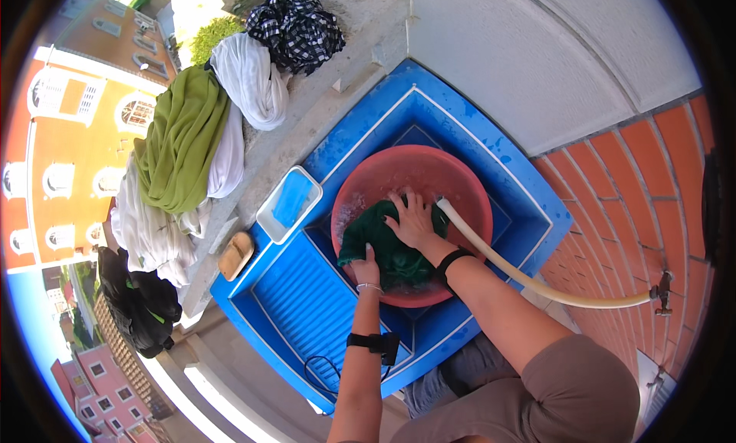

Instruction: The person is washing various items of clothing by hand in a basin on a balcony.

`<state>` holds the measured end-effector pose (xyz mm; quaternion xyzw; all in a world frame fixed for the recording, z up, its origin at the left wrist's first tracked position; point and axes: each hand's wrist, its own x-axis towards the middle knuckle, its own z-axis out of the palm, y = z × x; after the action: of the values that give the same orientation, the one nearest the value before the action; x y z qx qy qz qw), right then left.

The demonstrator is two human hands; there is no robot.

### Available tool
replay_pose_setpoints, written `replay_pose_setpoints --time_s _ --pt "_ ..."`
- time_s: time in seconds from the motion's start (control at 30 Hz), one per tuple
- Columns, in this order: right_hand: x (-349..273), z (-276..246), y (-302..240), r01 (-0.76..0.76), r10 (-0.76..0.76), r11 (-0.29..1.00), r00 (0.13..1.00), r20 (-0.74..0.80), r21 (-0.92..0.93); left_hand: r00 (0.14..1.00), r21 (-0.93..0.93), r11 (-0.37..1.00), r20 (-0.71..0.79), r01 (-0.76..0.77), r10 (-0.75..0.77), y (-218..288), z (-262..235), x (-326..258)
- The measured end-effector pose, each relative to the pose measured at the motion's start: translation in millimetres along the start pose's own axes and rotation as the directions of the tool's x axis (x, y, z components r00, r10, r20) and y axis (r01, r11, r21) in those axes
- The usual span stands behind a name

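A dark green cloth [387, 243] lies wet and bunched in a red plastic basin [465, 182] holding water. My left hand [366, 268] grips the cloth's near left edge, thumb on top and fingers partly hidden beneath it. On the cloth's upper right part rests my right hand [412, 220], fingers spread and pressed down. The end of a cream hose [491, 253] hangs over the basin just right of my right hand. Bubbles and ripples show on the water. What the cloth is, a garment or a towel, I cannot tell.
The basin sits in a blue laundry sink [521, 186] with a ribbed washboard [299, 312]. A white tray [307, 205] and a wooden brush-like block [235, 256] lie beside it. Green fabric [184, 136] and other clothes drape the ledge. The hose joins a tap [661, 293] on the brick wall.
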<state>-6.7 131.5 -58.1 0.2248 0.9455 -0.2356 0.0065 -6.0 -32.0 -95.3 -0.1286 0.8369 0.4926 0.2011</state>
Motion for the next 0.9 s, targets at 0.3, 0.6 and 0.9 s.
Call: replay_pose_setpoints --time_s 0.3,0.6,0.9 --pt "-4.4 13.3 21.9 -0.189 0.176 0.976 0.977 0.120 0.112 0.860 -0.465 0.724 0.264 0.510 -0.436 60.9 31.7 -3.7" --pt "-64.3 -54.7 -52.3 0.440 -0.388 0.768 0.898 -0.208 0.466 0.564 -0.653 0.245 0.749 0.717 0.347 -2.6 9.9 30.8" --pt "-9.8 -14.2 -27.9 0.359 -0.304 0.875 0.930 -0.207 0.324 0.766 -0.689 0.336 0.590 0.642 -0.255 55.8 18.0 -20.6"
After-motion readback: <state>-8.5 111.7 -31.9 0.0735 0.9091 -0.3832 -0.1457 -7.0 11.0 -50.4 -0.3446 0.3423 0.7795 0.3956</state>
